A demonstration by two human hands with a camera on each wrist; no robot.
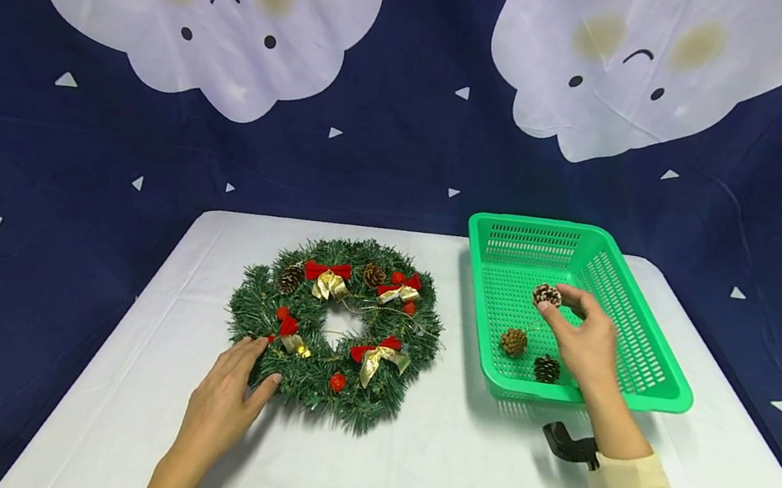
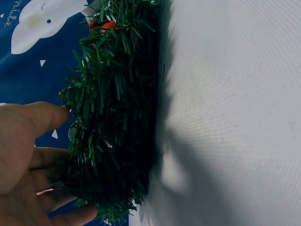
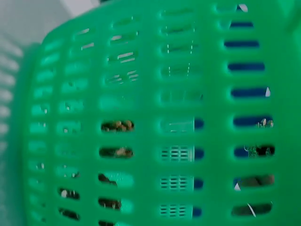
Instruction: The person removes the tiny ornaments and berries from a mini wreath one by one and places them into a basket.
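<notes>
A white-tipped pine cone (image 1: 547, 296) is pinched between the thumb and fingers of my right hand (image 1: 585, 340), above the green basket (image 1: 485, 326). Two more pine cones lie in the basket: a light brown one (image 1: 514, 342) and a dark one (image 1: 547, 369). On the left, my left hand (image 1: 224, 396) rests its straight fingers on the near left edge of a green wreath (image 1: 337, 400). The wreath carries red and gold bows (image 1: 380, 356), red berries and two pine cones. In the left wrist view, the spread fingers (image 2: 44, 117) touch the wreath's tinsel (image 2: 113, 94).
A white-covered table (image 1: 418, 467) bears both wreath and basket. Behind it hangs a dark blue cloth (image 1: 403, 161) with clouds and triangles. The basket's slotted wall (image 3: 146, 141) fills the right wrist view and hides that hand. A black wrist mount (image 1: 569, 445) sits beneath the right forearm.
</notes>
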